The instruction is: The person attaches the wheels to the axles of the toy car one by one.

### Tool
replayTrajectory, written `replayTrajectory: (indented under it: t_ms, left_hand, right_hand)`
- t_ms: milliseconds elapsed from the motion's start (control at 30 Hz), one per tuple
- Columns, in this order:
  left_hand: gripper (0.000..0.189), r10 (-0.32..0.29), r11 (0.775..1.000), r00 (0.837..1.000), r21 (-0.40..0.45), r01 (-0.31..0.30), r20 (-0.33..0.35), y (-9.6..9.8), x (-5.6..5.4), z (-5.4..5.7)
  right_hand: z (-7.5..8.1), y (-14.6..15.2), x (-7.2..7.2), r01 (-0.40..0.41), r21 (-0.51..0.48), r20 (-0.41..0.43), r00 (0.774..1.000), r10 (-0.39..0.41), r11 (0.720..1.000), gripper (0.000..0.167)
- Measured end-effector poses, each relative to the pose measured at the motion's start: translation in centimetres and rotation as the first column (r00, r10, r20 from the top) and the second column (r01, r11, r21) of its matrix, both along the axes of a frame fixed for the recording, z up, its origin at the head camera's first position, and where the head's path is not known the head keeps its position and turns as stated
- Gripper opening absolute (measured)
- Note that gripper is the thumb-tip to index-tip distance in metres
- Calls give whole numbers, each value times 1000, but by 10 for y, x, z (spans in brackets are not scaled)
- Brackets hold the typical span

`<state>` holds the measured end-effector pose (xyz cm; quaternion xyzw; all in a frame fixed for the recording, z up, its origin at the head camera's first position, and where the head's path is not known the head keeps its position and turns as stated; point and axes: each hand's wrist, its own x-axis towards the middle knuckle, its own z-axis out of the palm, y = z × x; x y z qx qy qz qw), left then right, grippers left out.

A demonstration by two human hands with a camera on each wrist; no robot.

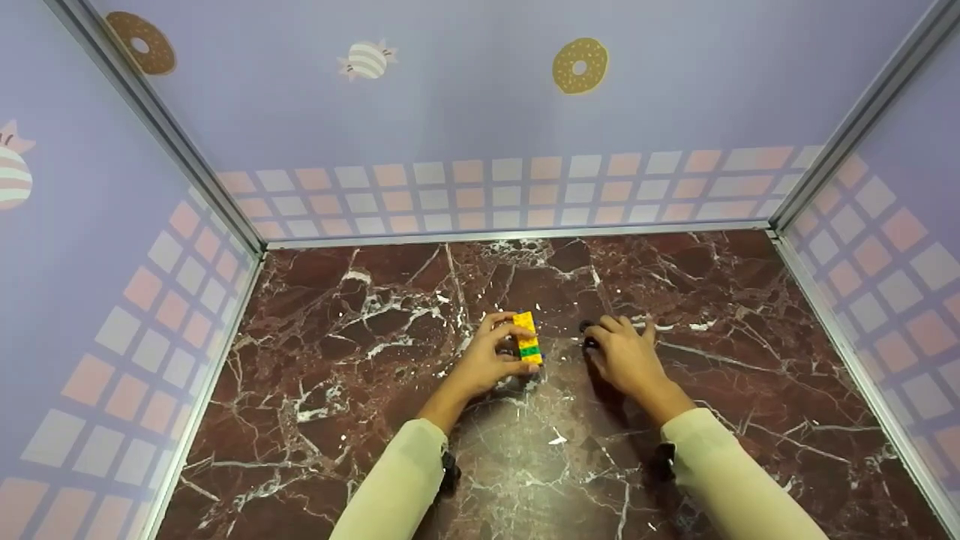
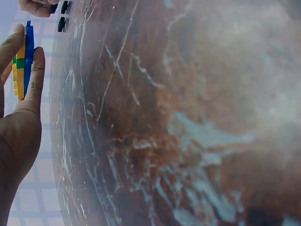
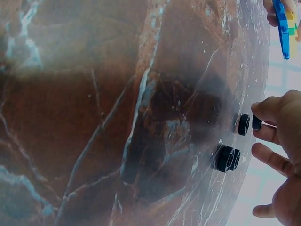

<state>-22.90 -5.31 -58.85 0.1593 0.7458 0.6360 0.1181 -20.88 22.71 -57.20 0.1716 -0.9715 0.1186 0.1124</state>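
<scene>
My left hand [image 1: 487, 358] grips a toy-brick assembly [image 1: 528, 339] with yellow and green bricks on top, held between the thumb and fingers. From the side, in the left wrist view, a blue base [image 2: 28, 61] shows under the yellow bricks. My right hand [image 1: 626, 352] is at the right, low over the tabletop. Between its fingertips it pinches a small black toy wheel [image 3: 257, 122]. Beside that hand another black wheel [image 3: 243, 125] stands on the tabletop, and a pair of black wheels [image 3: 225, 159] stands close together below it in the right wrist view.
The dark red marble-patterned tabletop [image 1: 337, 450] has white veins. A lilac back wall [image 1: 465, 112] with pink and white squares and side panels enclose it. Metal strips [image 1: 525, 234] run along the edges.
</scene>
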Motion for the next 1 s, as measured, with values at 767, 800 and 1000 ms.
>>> replayTrajectory:
  t_ms: [767, 800, 1000]
  left_hand:
    - [59, 8, 982, 997, 189, -23, 79, -2, 7, -8]
    - [63, 2, 979, 995, 202, -21, 95, -2, 8, -8]
    - [87, -32, 968, 987, 249, -9, 159, 1, 11, -7]
  right_hand:
    - [12, -18, -2, -57, -75, -36, 998, 55, 996, 27]
    - [12, -19, -2, -61, -78, -37, 998, 58, 995, 27]
    - [15, -26, -5, -83, -112, -35, 996, 79, 990, 30]
